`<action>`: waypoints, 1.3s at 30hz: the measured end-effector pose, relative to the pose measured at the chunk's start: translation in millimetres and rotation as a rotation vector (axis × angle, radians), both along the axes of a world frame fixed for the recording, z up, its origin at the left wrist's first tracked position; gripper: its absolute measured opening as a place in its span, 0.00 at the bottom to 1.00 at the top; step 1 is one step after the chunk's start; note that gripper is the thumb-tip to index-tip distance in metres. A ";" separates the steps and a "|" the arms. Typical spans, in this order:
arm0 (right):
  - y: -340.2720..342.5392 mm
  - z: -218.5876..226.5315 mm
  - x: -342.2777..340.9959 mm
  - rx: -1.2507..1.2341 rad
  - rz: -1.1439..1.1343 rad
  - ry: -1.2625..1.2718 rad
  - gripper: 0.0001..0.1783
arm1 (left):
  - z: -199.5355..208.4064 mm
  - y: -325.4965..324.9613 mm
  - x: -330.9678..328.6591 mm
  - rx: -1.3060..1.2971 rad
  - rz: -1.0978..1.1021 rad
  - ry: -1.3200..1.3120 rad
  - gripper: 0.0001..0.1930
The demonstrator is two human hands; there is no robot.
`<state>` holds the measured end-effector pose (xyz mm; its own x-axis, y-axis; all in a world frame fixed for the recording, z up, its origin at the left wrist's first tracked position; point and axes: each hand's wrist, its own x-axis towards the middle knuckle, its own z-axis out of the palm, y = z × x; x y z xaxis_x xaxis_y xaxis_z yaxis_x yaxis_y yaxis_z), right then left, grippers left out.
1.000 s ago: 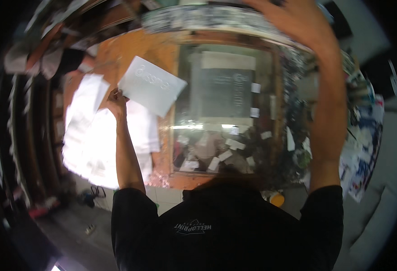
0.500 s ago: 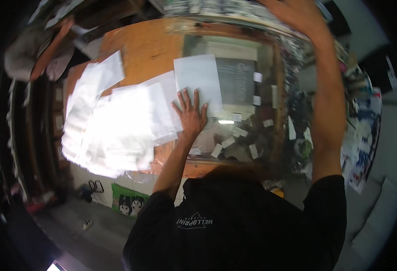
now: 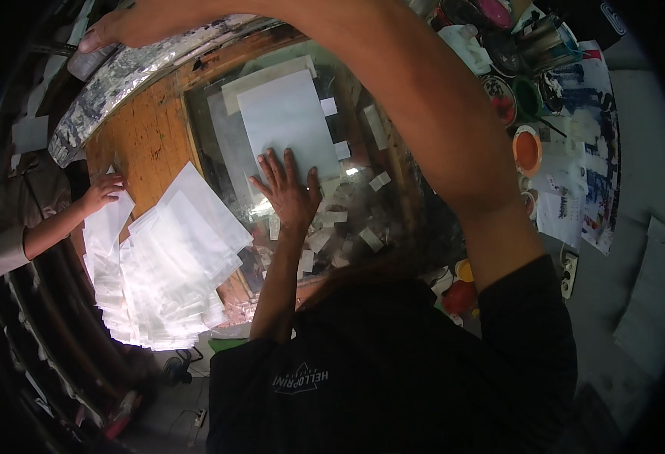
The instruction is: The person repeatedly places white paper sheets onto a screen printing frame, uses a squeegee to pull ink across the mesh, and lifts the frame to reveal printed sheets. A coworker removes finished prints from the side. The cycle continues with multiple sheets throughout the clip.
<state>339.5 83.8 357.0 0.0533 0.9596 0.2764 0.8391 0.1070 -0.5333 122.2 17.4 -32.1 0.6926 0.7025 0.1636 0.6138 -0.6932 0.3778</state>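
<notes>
The left hand point(image 3: 288, 198), fingers spread and gripping nothing, is resting on the near end of a sheet point(image 3: 285, 113) lying over glass point(image 3: 363, 203). The sheet is looking light, thin and easily creased, best lifted by an edge. Leftward, a pile point(image 3: 170, 280) is lying. The right hand point(image 3: 115, 30) is reaching past a smeared frame point(image 3: 151, 72), grip unclear.

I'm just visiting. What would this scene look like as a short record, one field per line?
Left hand: left hand, fingers spread, flat on a white sheet
Right hand: right hand at upper left, near a paint-streaked bar; grip unclear
Under sheet: glassy panel
Left side: pile of white sheets on a wooden table
Other person: co-worker's hand at the pile's far-left sheets
Right side: round orange-filled tub
</notes>
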 end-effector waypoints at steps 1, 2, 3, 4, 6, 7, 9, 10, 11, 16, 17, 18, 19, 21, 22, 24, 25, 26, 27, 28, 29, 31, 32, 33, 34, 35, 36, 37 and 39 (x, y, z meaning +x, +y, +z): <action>-2.4 -14.4 -1.1 0.098 -0.020 -0.030 0.15 | -0.2 -3.4 -2.8 -0.004 -0.007 0.005 0.34; -3.9 -20.3 -4.1 0.131 -0.062 -0.042 0.15 | -0.1 -6.9 -5.9 -0.008 -0.017 0.009 0.34; -2.1 -25.4 -9.9 0.168 -0.082 -0.055 0.15 | -0.8 -9.7 -8.3 -0.009 -0.006 0.008 0.34; 0.1 -25.5 -18.6 0.140 -0.123 -0.050 0.15 | -1.7 -10.8 -10.8 -0.002 0.000 0.009 0.34; 2.2 -23.5 -22.7 0.025 -0.113 -0.025 0.15 | -3.3 -11.8 -18.0 0.013 0.008 0.012 0.33; 7.1 -22.6 -13.9 -0.061 -0.059 -0.004 0.15 | -4.3 -12.4 -21.5 0.014 0.010 0.010 0.33; 9.8 -12.7 -8.3 -0.134 -0.027 -0.012 0.16 | -2.6 -11.5 -20.2 0.020 0.008 -0.018 0.33; 8.8 -11.4 -9.4 -0.122 -0.044 -0.027 0.17 | -2.7 -11.4 -20.7 0.017 0.007 -0.031 0.33; 7.1 -10.7 -12.4 -0.108 -0.059 -0.041 0.17 | -2.1 -11.3 -21.6 0.014 0.007 -0.042 0.32; -2.7 -53.1 -31.9 0.251 -0.178 -0.200 0.29 | 54.1 -10.2 -28.0 -0.245 0.051 -0.374 0.31; -11.8 -73.3 -42.9 0.282 -0.169 -0.236 0.29 | 79.0 -8.9 -37.9 -0.384 0.068 -0.550 0.31; -29.1 -93.3 -57.2 0.315 -0.158 -0.274 0.30 | 105.9 -8.0 -48.2 -0.521 0.084 -0.731 0.30; -51.8 -113.5 -75.9 0.324 -0.153 -0.333 0.28 | 136.8 -17.1 -53.4 -0.655 0.147 -0.920 0.28; -93.8 -166.6 -106.3 0.262 -0.173 -0.299 0.23 | 144.4 -35.0 -86.7 -1.218 0.271 -1.264 0.28; -106.7 -201.6 -115.1 0.192 -0.190 -0.202 0.21 | 144.0 -38.0 -96.2 -1.508 0.330 -1.422 0.28; -122.8 -253.3 -125.5 0.061 -0.224 -0.272 0.26 | 122.3 -39.6 -105.0 -1.749 0.642 -1.277 0.28; -121.9 -275.5 -126.3 0.040 -0.231 -0.344 0.27 | 106.2 -39.7 -107.6 -1.863 0.797 -1.186 0.28; -121.2 -295.1 -126.4 0.014 -0.241 -0.414 0.28 | 91.2 -37.5 -107.3 -1.855 0.822 -1.134 0.27; -121.8 -305.3 -127.9 -0.018 -0.246 -0.484 0.30 | 75.5 -35.9 -105.8 -1.848 0.853 -1.082 0.27; -119.6 -305.7 -126.3 -0.056 -0.241 -0.434 0.32 | 67.3 -33.3 -102.1 -1.839 0.876 -1.038 0.27; -117.9 -306.1 -124.3 -0.095 -0.236 -0.385 0.35 | 60.4 -33.4 -101.1 -1.835 0.905 -1.051 0.26; -118.3 -307.3 -127.3 -0.132 -0.212 -0.297 0.38 | 57.7 -31.8 -101.5 -1.813 0.968 -1.073 0.25; -124.7 -307.4 -129.9 -0.134 -0.192 -0.264 0.38 | 56.5 -32.0 -102.2 -1.809 0.982 -1.087 0.25; -128.0 -307.7 -131.0 -0.137 -0.176 -0.231 0.38 | 58.9 -32.4 -100.9 -1.807 0.992 -1.097 0.25; -125.7 -311.6 -130.4 -0.114 -0.177 -0.244 0.38 | 60.5 -31.9 -100.1 -1.805 1.003 -1.108 0.25; -122.1 -317.6 -128.5 -0.092 -0.177 -0.257 0.38 | 60.7 -30.5 -100.4 -1.805 0.982 -1.096 0.25; -118.8 -319.3 -126.7 -0.072 -0.178 -0.272 0.38 | 59.4 -30.6 -101.1 -1.808 0.963 -1.083 0.25; -115.0 -321.0 -124.5 -0.053 -0.183 -0.284 0.38 | 58.2 -30.5 -101.7 -1.812 0.943 -1.071 0.25; -106.6 -324.3 -119.4 -0.012 -0.194 -0.310 0.37 | 49.1 -27.3 -102.7 -1.836 0.949 -1.065 0.25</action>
<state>220.1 -22.7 32.7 0.1503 0.9431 0.2964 0.9652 -0.0752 -0.2503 19.5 -10.0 17.0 0.3290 0.4383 -0.8364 -0.3232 0.8845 0.3364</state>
